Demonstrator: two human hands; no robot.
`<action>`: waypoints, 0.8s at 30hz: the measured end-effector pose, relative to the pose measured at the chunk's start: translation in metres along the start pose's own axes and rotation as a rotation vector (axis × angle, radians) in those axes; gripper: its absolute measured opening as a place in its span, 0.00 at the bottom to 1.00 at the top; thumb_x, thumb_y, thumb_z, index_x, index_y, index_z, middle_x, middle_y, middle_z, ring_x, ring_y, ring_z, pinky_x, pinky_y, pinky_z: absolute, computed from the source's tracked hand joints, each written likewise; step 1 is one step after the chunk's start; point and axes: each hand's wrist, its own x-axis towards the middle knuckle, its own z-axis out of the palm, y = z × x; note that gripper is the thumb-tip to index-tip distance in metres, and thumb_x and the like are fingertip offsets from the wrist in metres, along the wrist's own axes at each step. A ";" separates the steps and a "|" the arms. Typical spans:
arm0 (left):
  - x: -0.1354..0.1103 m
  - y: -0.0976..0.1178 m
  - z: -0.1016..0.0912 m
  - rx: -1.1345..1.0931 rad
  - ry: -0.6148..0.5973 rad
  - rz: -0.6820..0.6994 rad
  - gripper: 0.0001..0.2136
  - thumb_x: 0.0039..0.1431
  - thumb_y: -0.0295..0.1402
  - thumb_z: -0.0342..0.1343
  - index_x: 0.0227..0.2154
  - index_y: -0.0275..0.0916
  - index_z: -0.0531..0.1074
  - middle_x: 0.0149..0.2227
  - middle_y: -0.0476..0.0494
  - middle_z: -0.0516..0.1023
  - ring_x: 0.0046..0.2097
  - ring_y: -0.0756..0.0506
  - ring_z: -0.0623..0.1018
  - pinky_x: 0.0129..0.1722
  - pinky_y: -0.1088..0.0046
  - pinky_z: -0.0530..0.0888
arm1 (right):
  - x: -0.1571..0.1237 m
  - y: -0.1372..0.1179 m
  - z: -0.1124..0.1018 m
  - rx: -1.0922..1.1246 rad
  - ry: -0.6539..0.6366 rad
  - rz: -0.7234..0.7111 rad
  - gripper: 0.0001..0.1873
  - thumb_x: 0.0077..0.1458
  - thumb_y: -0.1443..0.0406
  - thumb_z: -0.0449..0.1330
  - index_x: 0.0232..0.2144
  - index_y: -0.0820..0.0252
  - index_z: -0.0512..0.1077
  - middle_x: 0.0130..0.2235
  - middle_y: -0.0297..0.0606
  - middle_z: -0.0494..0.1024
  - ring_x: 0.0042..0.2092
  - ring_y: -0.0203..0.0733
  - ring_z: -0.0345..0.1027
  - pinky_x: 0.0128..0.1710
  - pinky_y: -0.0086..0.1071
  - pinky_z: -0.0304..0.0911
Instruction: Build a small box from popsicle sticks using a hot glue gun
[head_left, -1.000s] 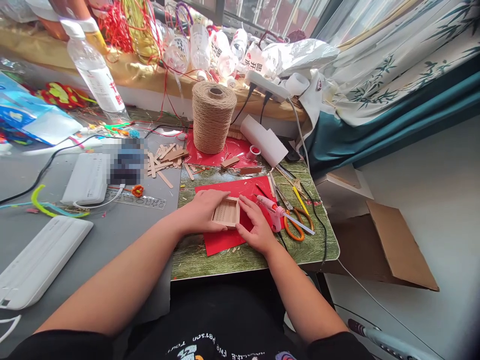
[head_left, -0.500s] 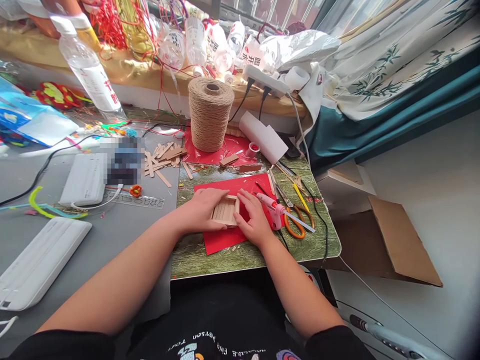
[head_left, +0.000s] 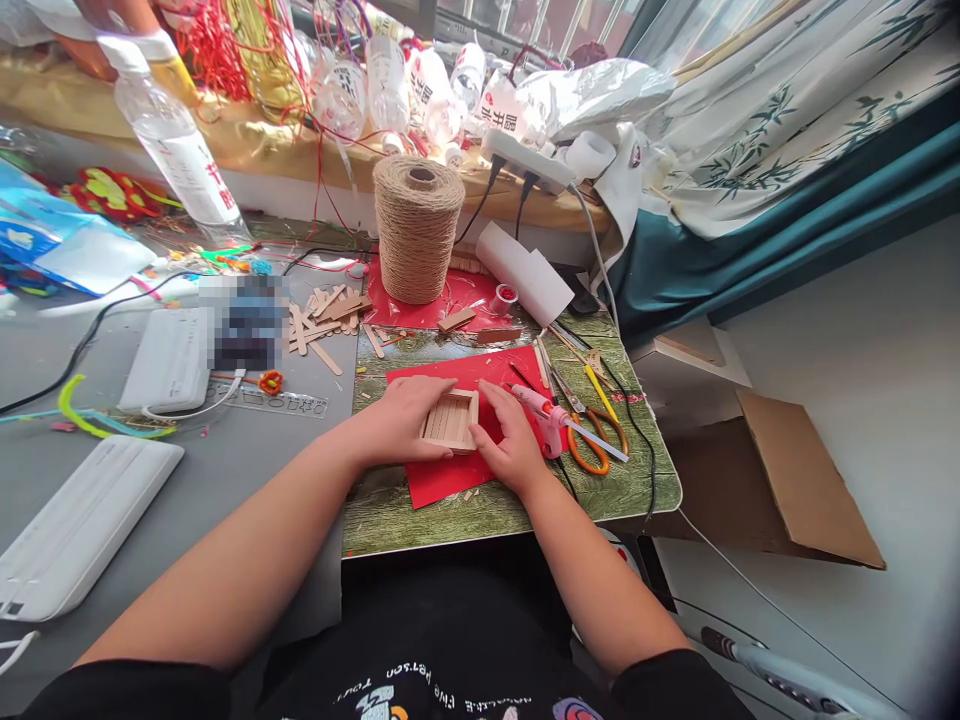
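Note:
A small shallow wooden box (head_left: 451,423), made of craft sticks with a slatted bottom, lies on a red sheet (head_left: 435,486). My left hand (head_left: 401,420) grips its left side, fingers along the far edge and thumb at the near edge. Against the right side, my right hand (head_left: 511,437) holds the box near its corners with thumb and fingertips. Just right of that hand lies a pink hot glue gun (head_left: 551,415) with a glue stick poking out. Orange-handled scissors (head_left: 592,460) are beside it.
Behind stand a big twine spool (head_left: 418,230) and a pile of craft sticks (head_left: 322,318). A white power bank (head_left: 166,358) and a clear ruler (head_left: 300,400) lie to the left. A power strip (head_left: 529,160) rests on the sill, cables hanging. An open cardboard box (head_left: 720,480) is at right.
The right hand's fingers have shifted very slightly at the box's right side. The box and left hand stay nearly in place; the view has moved a little.

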 end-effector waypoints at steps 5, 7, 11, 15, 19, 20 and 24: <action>0.000 0.003 -0.002 0.019 -0.032 -0.017 0.48 0.53 0.53 0.67 0.72 0.42 0.55 0.69 0.32 0.67 0.68 0.29 0.66 0.67 0.49 0.61 | -0.001 0.004 0.000 0.017 -0.014 0.002 0.29 0.68 0.60 0.59 0.69 0.50 0.64 0.69 0.44 0.68 0.70 0.53 0.61 0.72 0.54 0.55; 0.000 0.004 -0.003 0.024 -0.042 -0.028 0.48 0.54 0.53 0.67 0.72 0.41 0.55 0.69 0.33 0.66 0.68 0.29 0.66 0.67 0.50 0.61 | -0.001 0.005 0.001 0.022 -0.025 0.008 0.29 0.68 0.61 0.60 0.69 0.49 0.65 0.68 0.44 0.70 0.69 0.53 0.62 0.71 0.54 0.57; 0.000 0.003 -0.002 0.031 -0.042 -0.038 0.48 0.52 0.51 0.68 0.72 0.41 0.55 0.69 0.32 0.66 0.68 0.29 0.66 0.67 0.49 0.61 | -0.001 0.006 0.003 0.026 -0.026 0.024 0.29 0.67 0.60 0.61 0.69 0.49 0.65 0.66 0.44 0.71 0.68 0.53 0.64 0.70 0.54 0.59; 0.000 0.002 -0.001 0.033 -0.032 -0.032 0.48 0.53 0.51 0.68 0.72 0.41 0.55 0.69 0.32 0.66 0.69 0.29 0.66 0.67 0.49 0.61 | -0.002 0.006 0.000 0.070 -0.030 0.046 0.30 0.68 0.58 0.60 0.70 0.47 0.64 0.67 0.42 0.71 0.69 0.54 0.63 0.71 0.55 0.57; 0.000 0.002 -0.002 0.023 -0.027 -0.019 0.47 0.52 0.51 0.68 0.71 0.42 0.56 0.69 0.33 0.67 0.68 0.29 0.66 0.67 0.49 0.62 | -0.002 0.003 -0.011 0.198 -0.109 0.046 0.36 0.67 0.57 0.62 0.73 0.43 0.57 0.74 0.37 0.61 0.74 0.54 0.55 0.74 0.55 0.52; 0.000 0.002 -0.003 0.016 -0.027 -0.018 0.47 0.52 0.52 0.69 0.71 0.42 0.56 0.69 0.33 0.67 0.68 0.29 0.67 0.67 0.49 0.63 | -0.002 0.002 -0.014 0.216 -0.140 0.036 0.38 0.65 0.57 0.63 0.73 0.42 0.57 0.75 0.36 0.58 0.75 0.54 0.52 0.74 0.55 0.50; 0.000 0.004 -0.006 -0.024 -0.019 -0.020 0.46 0.53 0.54 0.68 0.71 0.43 0.57 0.69 0.33 0.66 0.68 0.29 0.67 0.66 0.51 0.65 | -0.002 -0.003 -0.021 0.207 -0.245 0.013 0.46 0.58 0.58 0.71 0.73 0.42 0.57 0.76 0.37 0.53 0.76 0.56 0.46 0.75 0.57 0.45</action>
